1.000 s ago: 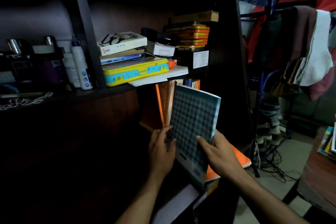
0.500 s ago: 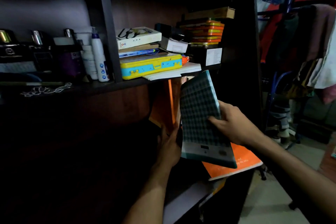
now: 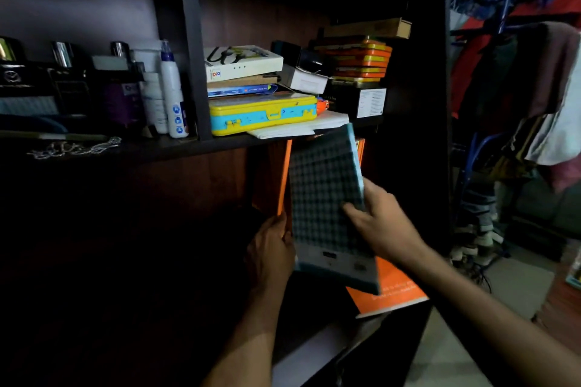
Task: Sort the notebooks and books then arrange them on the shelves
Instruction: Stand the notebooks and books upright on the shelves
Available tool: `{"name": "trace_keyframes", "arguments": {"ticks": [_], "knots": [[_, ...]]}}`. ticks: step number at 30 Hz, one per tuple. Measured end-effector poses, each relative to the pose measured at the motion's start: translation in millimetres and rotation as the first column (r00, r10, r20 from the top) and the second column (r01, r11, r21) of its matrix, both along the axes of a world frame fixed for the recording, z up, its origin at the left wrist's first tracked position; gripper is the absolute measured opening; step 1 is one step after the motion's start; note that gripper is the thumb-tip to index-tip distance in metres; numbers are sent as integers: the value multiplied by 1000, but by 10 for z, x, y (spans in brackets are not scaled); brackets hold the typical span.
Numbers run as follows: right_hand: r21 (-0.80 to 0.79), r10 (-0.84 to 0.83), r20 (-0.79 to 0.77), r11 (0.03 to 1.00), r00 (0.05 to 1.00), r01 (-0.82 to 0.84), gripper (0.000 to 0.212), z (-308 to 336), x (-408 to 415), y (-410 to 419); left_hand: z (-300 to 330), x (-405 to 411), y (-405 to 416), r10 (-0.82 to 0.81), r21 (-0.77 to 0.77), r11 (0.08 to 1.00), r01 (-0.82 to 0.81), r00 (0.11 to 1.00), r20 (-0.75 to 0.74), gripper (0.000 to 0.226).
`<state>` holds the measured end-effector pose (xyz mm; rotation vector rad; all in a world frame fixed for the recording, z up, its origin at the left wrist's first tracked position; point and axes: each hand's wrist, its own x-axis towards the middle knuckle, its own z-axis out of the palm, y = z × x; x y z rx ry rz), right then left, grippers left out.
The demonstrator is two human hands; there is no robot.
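A checked teal notebook (image 3: 323, 192) stands almost upright in the lower shelf bay, its top just under the shelf board (image 3: 220, 144). My right hand (image 3: 383, 223) grips its right edge, thumb across the cover. My left hand (image 3: 270, 248) holds the upright orange books (image 3: 284, 179) at their lower edge, just left of the notebook. An orange book (image 3: 393, 292) lies flat beneath, sticking out past the shelf front.
On the upper shelf lie a yellow and blue case (image 3: 261, 113), stacked books (image 3: 242, 63), white papers (image 3: 301, 129) and orange tins (image 3: 358, 60). Bottles (image 3: 171, 91) stand to the left. A clothes rack (image 3: 518, 72) is at the right.
My right hand has pushed the checked notebook up and deeper into the lower bay, turning it more upright. My left hand has slid left off it onto the orange books.
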<state>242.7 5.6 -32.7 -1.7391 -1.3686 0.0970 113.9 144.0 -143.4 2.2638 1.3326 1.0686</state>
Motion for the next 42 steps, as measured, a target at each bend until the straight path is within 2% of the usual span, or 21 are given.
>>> {"name": "trace_keyframes", "arguments": {"ticks": [3, 7, 12, 14, 18, 23, 25, 27, 29, 31, 34, 37, 38, 42], "knots": [[83, -31, -41, 996, 999, 35, 37, -309, -102, 156, 12, -34, -38, 16, 17, 1000, -16, 999, 38, 32], [212, -65, -64, 974, 996, 77, 44, -527, -187, 346, -24, -25, -20, 36, 27, 999, -37, 999, 16, 27], [266, 45, -118, 964, 992, -12, 31, -595, -310, 332, -50, -23, 56, 39, 10, 999, -39, 999, 7, 32], [261, 77, -123, 964, 989, -43, 36, -629, -320, 283, -34, -22, 71, 44, -1, 999, -44, 999, 31, 31], [206, 40, -186, 979, 982, -1, 42, -761, -260, 245, -66, -44, 150, 70, 15, 997, -72, 990, 126, 27], [140, -13, -258, 989, 966, 51, 35, -771, -99, 281, -50, -68, 187, 75, -17, 997, -74, 995, 67, 37], [85, 19, -248, 996, 969, 2, 32, -693, -9, 294, -78, -25, 199, -15, -42, 999, 14, 999, -28, 50], [40, 140, -239, 990, 961, -134, 30, -600, 39, 302, -138, 1, 202, -84, -67, 995, 76, 988, -129, 62], [-5, 193, -221, 980, 956, -200, 30, -528, 67, 328, -190, 28, 211, -114, -29, 993, 111, 987, -113, 68], [-31, 164, -186, 985, 969, -172, 26, -499, 98, 379, -215, 44, 224, -106, -21, 994, 105, 994, -17, 72], [24, 25, -177, 999, 984, -22, 30, -542, 106, 442, -173, 39, 240, -20, -52, 998, 26, 992, 122, 62], [67, -31, -361, 996, 932, 59, 31, -590, 78, 517, -114, 37, 188, 26, -82, 997, -13, 986, 165, 49], [66, -36, -357, 996, 934, 63, 30, -600, 70, 564, -117, 40, 179, 15, -86, 996, -1, 987, 162, 47], [-20, -50, -158, 999, 986, 47, 31, -543, 51, 833, -130, 34, 151, -8, -24, 1000, 12, 987, 163, 39]]}}
